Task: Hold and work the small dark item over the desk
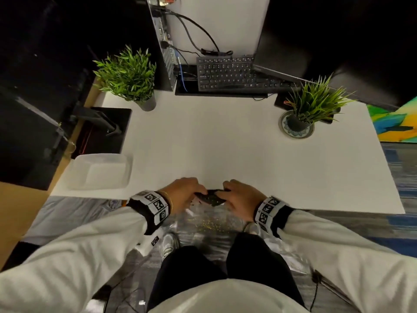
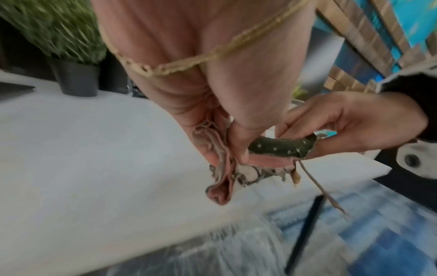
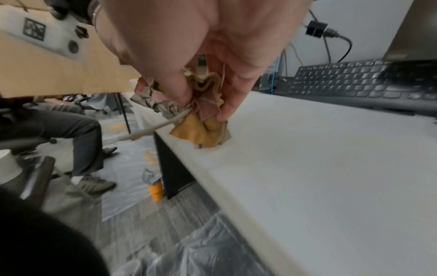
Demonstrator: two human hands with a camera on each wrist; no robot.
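Left hand (image 2: pixel 212 119) and right hand (image 2: pixel 350 123) both pinch a small dark dotted cloth bundle (image 2: pixel 281 147) at the white tabletop (image 1: pixel 225 143) edge; handling appears mid-course, bundle not yet set down.

head view looking down, wrist views close, sharing table (image 1: pixel 225 143) edge

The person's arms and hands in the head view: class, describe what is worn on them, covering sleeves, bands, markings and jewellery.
Both arms wear loose white sleeves. Each wrist carries a black band with white square tiles printed with black coded markers. The left hand has a thin gold chain bracelet at the wrist. The right hand is bare of jewellery as far as shown. A thin black cable runs along the right sleeve.
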